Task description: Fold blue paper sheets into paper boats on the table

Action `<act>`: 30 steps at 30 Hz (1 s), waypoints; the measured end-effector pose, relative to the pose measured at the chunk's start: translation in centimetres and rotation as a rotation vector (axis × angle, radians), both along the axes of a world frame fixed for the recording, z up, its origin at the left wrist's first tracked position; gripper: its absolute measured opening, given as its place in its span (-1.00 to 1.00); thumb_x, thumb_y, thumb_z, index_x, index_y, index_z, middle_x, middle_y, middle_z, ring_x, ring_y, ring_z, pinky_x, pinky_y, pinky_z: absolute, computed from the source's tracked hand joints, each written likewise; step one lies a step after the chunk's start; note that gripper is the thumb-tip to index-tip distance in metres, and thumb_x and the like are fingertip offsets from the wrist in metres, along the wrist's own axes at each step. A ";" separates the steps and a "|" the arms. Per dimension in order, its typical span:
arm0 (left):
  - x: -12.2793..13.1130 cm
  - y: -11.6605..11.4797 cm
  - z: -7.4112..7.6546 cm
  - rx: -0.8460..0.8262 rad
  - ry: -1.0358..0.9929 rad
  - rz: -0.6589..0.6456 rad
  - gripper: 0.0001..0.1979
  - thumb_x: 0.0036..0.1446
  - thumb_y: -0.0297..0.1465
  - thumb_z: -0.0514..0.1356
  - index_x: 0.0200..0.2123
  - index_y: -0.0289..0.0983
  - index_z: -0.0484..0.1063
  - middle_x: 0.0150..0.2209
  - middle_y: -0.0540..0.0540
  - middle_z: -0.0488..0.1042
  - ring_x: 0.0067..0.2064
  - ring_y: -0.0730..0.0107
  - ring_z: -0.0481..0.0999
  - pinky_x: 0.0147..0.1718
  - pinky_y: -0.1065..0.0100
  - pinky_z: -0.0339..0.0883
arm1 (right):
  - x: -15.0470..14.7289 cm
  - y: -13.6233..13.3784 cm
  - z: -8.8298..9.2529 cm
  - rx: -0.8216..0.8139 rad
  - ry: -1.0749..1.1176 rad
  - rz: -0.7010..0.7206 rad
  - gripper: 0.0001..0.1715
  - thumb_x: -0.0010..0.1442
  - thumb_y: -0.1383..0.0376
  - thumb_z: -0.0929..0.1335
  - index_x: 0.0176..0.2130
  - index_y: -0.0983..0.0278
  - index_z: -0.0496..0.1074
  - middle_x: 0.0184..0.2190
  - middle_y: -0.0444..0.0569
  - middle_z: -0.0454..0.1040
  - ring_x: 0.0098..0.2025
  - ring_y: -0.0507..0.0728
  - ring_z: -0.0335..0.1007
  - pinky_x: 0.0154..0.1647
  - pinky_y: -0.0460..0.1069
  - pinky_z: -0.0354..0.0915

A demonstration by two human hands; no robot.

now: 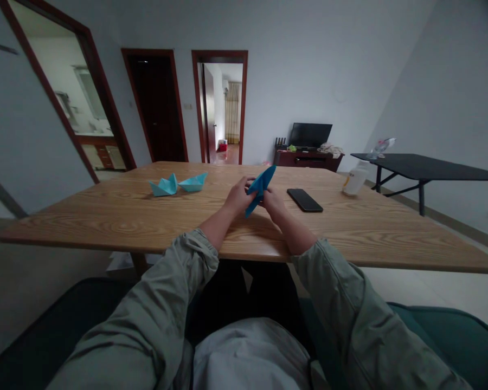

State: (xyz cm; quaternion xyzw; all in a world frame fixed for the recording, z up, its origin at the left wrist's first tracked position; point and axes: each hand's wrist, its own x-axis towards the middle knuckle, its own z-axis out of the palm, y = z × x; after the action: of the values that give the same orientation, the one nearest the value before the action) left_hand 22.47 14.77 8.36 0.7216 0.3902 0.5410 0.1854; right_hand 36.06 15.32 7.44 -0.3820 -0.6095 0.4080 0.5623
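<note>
Between both hands, just above the wooden table (179,216), is a folded piece of blue paper (261,184), tilted with one point up to the right and another down to the left. My left hand (241,195) grips its left side, fingers curled behind it. My right hand (273,201) pinches the lower right side; some fingertips are hidden by the paper. To the left on the tabletop sit two light-blue folded paper boats, one boat (165,187) beside the other boat (193,183).
A black phone (305,200) lies right of my hands. Farther right stands a whitish plastic bottle or jar (354,180). Beyond the table are a black folding table (423,165) and a cabinet (305,159) with a screen (310,135). My legs are under the near table edge.
</note>
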 end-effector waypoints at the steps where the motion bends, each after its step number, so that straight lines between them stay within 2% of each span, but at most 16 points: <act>1: -0.1 0.0 0.0 0.010 0.011 0.029 -0.59 0.04 -0.42 0.26 0.01 -0.23 0.36 -0.24 -0.08 0.50 -0.32 0.41 0.47 -0.31 0.38 0.36 | -0.2 0.1 0.0 -0.067 0.083 0.048 -0.60 0.13 0.21 0.20 -0.15 0.29 0.49 -0.21 0.04 0.58 -0.19 0.20 0.50 -0.13 0.12 0.41; 3: -0.2 0.1 0.1 0.033 0.033 0.069 -0.59 0.03 -0.42 0.26 0.00 -0.22 0.36 -0.27 -0.07 0.49 -0.33 0.40 0.45 -0.30 0.37 0.35 | -0.4 0.2 0.0 -0.123 0.186 0.121 -0.61 0.15 0.18 0.21 -0.14 0.27 0.48 -0.17 0.02 0.57 -0.13 0.20 0.50 -0.06 0.14 0.40; 6: -0.3 0.3 0.0 0.070 0.032 0.088 -0.60 0.04 -0.42 0.24 -0.01 -0.22 0.37 -0.29 -0.06 0.47 -0.33 0.41 0.44 -0.30 0.36 0.35 | -0.5 0.2 -0.2 0.009 0.144 0.160 -0.66 0.10 0.17 0.33 -0.14 0.25 0.48 -0.12 -0.01 0.56 -0.06 0.20 0.48 0.02 0.15 0.37; 8: -0.2 0.3 0.0 0.084 0.018 0.081 -0.61 0.03 -0.41 0.25 -0.02 -0.22 0.37 -0.30 -0.06 0.46 -0.33 0.41 0.43 -0.30 0.36 0.34 | -0.4 0.1 -0.4 0.089 0.058 0.104 -0.69 0.07 0.17 0.38 -0.18 0.26 0.50 -0.16 -0.02 0.57 -0.10 0.20 0.49 -0.01 0.15 0.40; 11: -0.1 0.0 0.2 0.065 -0.027 0.014 -0.56 0.01 -0.34 0.28 0.00 -0.23 0.36 -0.28 -0.06 0.45 -0.31 0.42 0.42 -0.29 0.38 0.34 | 0.1 0.1 -0.5 0.104 -0.017 -0.020 -0.71 0.10 0.15 0.37 -0.24 0.28 0.52 -0.27 -0.01 0.58 -0.25 0.17 0.52 -0.17 0.12 0.46; 16: -0.6 0.3 0.6 -0.093 -0.257 -0.159 -0.51 0.14 -0.11 0.17 0.06 -0.26 0.34 -0.11 -0.15 0.46 -0.21 0.39 0.46 -0.26 0.38 0.35 | 0.6 -0.1 0.1 0.052 0.027 -0.082 -0.61 0.08 0.07 0.41 -0.19 0.29 0.49 -0.38 -0.01 0.56 -0.45 0.09 0.48 -0.45 -0.03 0.43; 20: -1.0 1.2 0.4 -0.255 -0.319 -0.243 -0.47 0.05 -0.12 0.26 0.04 -0.27 0.36 -0.11 -0.18 0.49 -0.22 0.32 0.50 -0.31 0.35 0.36 | 0.5 -0.4 0.4 0.071 0.056 -0.054 -0.47 0.03 0.02 0.43 -0.08 0.28 0.47 -0.40 -0.04 0.55 -0.47 0.07 0.46 -0.47 -0.04 0.40; 23: -0.9 1.4 0.2 -0.353 -0.296 -0.317 -0.44 -0.02 -0.17 0.32 0.02 -0.29 0.36 -0.20 -0.15 0.52 -0.30 0.32 0.51 -0.38 0.34 0.36 | 0.4 -0.7 0.5 0.068 0.025 -0.026 -0.47 0.09 0.05 0.39 -0.02 0.27 0.45 -0.36 -0.04 0.55 -0.45 0.08 0.45 -0.45 -0.02 0.39; 26: -0.8 1.1 0.4 -0.385 -0.313 -0.285 -0.48 -0.04 -0.24 0.35 -0.02 -0.30 0.35 -0.22 -0.14 0.51 -0.35 0.36 0.51 -0.39 0.33 0.37 | 0.6 -0.8 0.6 0.072 -0.050 -0.061 -0.48 0.19 0.08 0.28 0.07 0.25 0.39 -0.31 -0.02 0.53 -0.42 0.08 0.42 -0.44 -0.02 0.37; 30: -0.6 0.7 0.8 -0.341 -0.428 -0.107 -0.52 -0.02 -0.30 0.34 -0.05 -0.24 0.26 -0.17 -0.11 0.47 -0.33 0.40 0.51 -0.40 0.34 0.41 | 0.8 -0.8 0.5 0.249 -0.140 -0.344 -0.46 0.19 0.10 0.29 0.10 0.28 0.35 -0.17 0.07 0.48 -0.30 0.11 0.41 -0.28 0.02 0.39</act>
State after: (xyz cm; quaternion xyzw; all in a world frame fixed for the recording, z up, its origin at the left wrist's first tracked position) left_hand 21.85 15.51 9.18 0.5688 0.3891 0.5970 0.4107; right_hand 36.88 14.53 7.92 -0.4353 -0.6187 0.1999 0.6227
